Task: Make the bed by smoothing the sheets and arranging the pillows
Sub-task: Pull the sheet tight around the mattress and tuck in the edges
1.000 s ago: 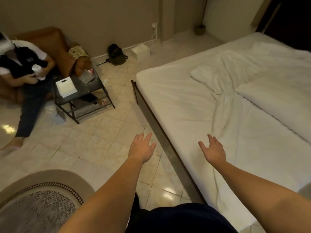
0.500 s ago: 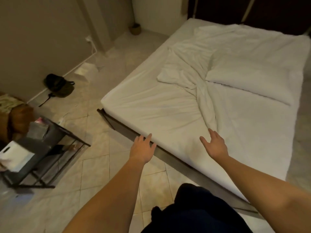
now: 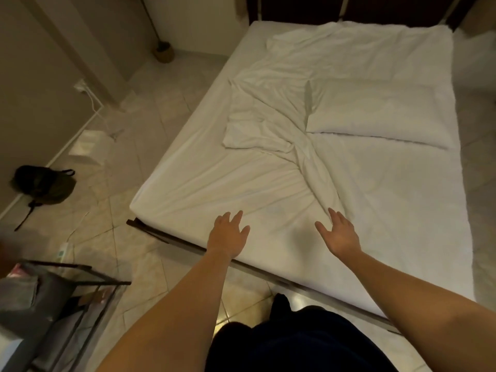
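Mattress (image 3: pixel 402 216) fills the room from twelve to four o'clock, its fitted sheet (image 3: pixel 214 183) rucked into a twisted ridge running toward the middle; hardly anything looks done yet, I'd judge. One pillow (image 3: pixel 389 114) lies crosswise at one o'clock, away from the headboard; a crumpled second piece (image 3: pixel 257 130), pillow or loose linen I cannot tell, sits at twelve. Left hand (image 3: pixel 228 234) and right hand (image 3: pixel 339 233), both spread wide and empty, hover over the near edge; smoothing and pillow placing remain.

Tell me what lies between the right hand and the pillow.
In the head view, only wrinkled sheet between the right hand and pillow.
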Tool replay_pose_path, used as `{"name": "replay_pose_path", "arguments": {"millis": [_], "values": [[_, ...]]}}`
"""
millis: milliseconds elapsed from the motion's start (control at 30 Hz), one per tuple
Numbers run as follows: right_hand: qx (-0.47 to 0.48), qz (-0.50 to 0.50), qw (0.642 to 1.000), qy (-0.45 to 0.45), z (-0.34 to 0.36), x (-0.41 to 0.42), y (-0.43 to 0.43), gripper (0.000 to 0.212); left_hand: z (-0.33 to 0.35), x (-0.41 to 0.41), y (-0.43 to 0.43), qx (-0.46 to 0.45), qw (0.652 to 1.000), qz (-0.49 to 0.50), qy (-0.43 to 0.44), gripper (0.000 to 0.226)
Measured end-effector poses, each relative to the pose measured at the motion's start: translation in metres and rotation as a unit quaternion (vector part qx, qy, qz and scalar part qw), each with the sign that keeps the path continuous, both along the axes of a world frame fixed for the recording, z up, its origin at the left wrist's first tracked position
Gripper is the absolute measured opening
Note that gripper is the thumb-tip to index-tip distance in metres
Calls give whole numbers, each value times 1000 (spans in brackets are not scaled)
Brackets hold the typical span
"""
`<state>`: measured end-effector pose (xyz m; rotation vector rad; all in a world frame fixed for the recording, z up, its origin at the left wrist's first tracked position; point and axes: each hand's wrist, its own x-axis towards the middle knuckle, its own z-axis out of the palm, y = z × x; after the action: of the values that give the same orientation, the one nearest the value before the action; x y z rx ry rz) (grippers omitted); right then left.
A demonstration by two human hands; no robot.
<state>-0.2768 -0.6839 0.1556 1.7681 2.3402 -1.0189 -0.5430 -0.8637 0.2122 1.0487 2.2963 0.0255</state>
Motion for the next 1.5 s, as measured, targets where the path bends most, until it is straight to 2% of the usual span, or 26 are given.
{"name": "replay_pose_path", "arguments": {"millis": [400, 767, 1167, 1500], "values": [[-5, -76, 997, -14, -16, -73, 45, 76, -21, -105, 114, -17, 994, -106, 1, 65], [-4, -188, 982, -37, -31, -153, 62, 76, -65, -223, 213, -28, 976, -214, -6, 63], [-10, -221, 974, -37, -126, -182, 145, 78, -183, -293, 330, -14, 983, -185, -3, 64], [21, -186, 980, -62, -230, -183, 207, 74, -293, -334, 416, 29, 967, -235, 95, 70]]}}
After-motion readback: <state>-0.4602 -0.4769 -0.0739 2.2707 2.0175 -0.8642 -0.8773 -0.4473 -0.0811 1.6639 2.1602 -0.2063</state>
